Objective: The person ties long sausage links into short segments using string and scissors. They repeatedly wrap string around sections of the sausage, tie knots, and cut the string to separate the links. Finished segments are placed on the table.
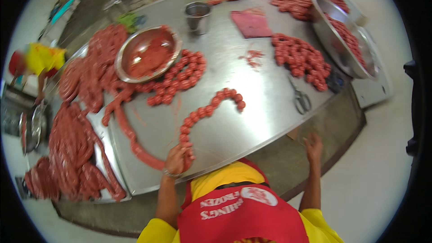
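My left hand point(175, 159) grips a raw sausage string near the front edge of the steel table. From it a row of small round sausage links point(202, 111) curves up and right across the metal, while the untwisted sausage length point(135, 145) runs off to the upper left. Beyond the table's right front edge, my right hand point(314, 142) is held over the floor with fingers apart and nothing in it. A pair of scissors point(299, 98) lies near the right edge of the tabletop, beside a heap of tied links point(300, 56).
Filled sausage casings point(72, 142) are heaped at left. A steel bowl of meat point(150, 54), a metal pot point(198, 17) and a pink cloth point(251, 23) stand or lie farther back. Large bowls point(344, 37) are at right. Co-workers in yellow are at the far side and left.
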